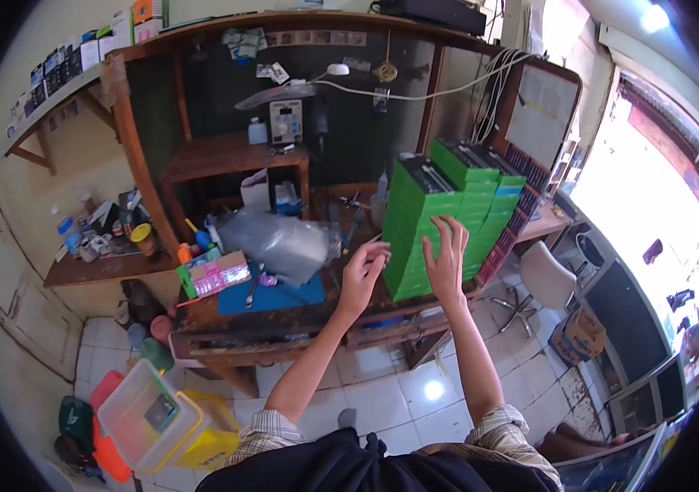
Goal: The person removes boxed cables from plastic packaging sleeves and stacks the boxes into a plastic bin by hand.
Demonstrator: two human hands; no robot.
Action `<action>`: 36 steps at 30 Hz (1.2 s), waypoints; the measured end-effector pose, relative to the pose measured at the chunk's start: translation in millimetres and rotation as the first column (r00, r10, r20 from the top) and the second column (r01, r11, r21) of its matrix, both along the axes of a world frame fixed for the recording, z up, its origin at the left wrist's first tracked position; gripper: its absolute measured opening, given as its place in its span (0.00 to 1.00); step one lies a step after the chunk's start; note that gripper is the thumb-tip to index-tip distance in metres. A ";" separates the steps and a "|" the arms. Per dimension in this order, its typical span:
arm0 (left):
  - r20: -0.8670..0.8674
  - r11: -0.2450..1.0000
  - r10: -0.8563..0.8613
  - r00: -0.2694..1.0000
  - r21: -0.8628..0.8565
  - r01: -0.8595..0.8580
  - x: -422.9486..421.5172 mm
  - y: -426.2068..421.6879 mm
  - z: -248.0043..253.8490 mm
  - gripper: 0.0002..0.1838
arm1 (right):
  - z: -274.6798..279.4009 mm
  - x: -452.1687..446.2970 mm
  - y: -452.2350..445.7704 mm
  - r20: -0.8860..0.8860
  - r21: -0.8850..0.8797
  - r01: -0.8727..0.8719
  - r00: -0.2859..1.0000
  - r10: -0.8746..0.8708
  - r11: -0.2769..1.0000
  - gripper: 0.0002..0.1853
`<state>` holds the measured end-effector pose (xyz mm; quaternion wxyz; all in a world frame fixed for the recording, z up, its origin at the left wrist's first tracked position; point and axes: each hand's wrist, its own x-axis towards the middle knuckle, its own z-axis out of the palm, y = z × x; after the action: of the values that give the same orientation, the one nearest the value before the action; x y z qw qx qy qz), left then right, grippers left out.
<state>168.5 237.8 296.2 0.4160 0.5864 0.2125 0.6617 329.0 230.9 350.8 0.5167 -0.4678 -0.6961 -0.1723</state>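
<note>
Wooden workbench (284, 328) before you carries stacked green boxes (423, 238) on its right side and, left of them, a clear plastic bag (275, 242) partly over a blue mat (284, 300). Your right hand (448, 266), fingers parted, overlaps the stack, contact unclear; your left hand (361, 279) curls loosely, empty, near its left edge.

Apparently a workshop: workbench (202, 315), stacked green boxes (407, 238)
</note>
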 end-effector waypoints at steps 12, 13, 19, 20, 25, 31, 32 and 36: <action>-0.091 0.965 0.078 0.993 -0.245 -0.098 63.2 119.6 59.4 0.27 | 34.6 39.0 69.5 0.272 0.013 0.049 0.961 -0.050 0.999 0.22; -0.090 0.960 0.096 0.991 -0.255 -0.116 64.3 119.1 62.8 0.27 | 34.9 40.5 69.0 0.274 0.003 0.029 0.961 -0.029 1.000 0.22; 0.038 0.923 0.041 0.998 -0.384 -0.023 65.2 103.4 82.3 0.33 | 31.7 44.1 65.6 0.274 0.072 -0.122 0.957 0.098 0.990 0.19; 0.031 0.923 0.058 0.998 -0.384 -0.042 66.1 100.4 83.0 0.33 | 28.8 44.0 65.6 0.236 0.074 -0.167 0.961 0.145 0.983 0.20; 0.087 0.937 0.175 0.981 -0.320 -0.139 60.8 56.8 86.7 0.30 | 26.0 38.6 52.0 0.112 0.058 -0.379 0.922 0.371 0.923 0.20; 0.174 0.873 0.440 0.881 -0.315 -0.374 27.2 -10.1 42.8 0.27 | 3.8 -1.4 27.5 -0.053 -0.037 -0.622 0.783 0.620 0.782 0.17; 0.094 0.824 0.521 0.849 -0.314 -0.471 21.1 -22.2 31.9 0.26 | -7.9 -15.0 23.0 -0.204 -0.126 -0.707 0.705 0.679 0.696 0.18; -0.004 0.618 0.740 0.672 -0.389 -0.683 -13.7 -52.7 -43.4 0.25 | -60.9 -58.0 10.3 -0.423 -0.305 -0.819 0.574 0.701 0.486 0.21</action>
<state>154.8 185.0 252.8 0.2334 0.3134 0.5111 0.7656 270.9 241.2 289.9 0.4889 -0.2354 -0.7813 0.3083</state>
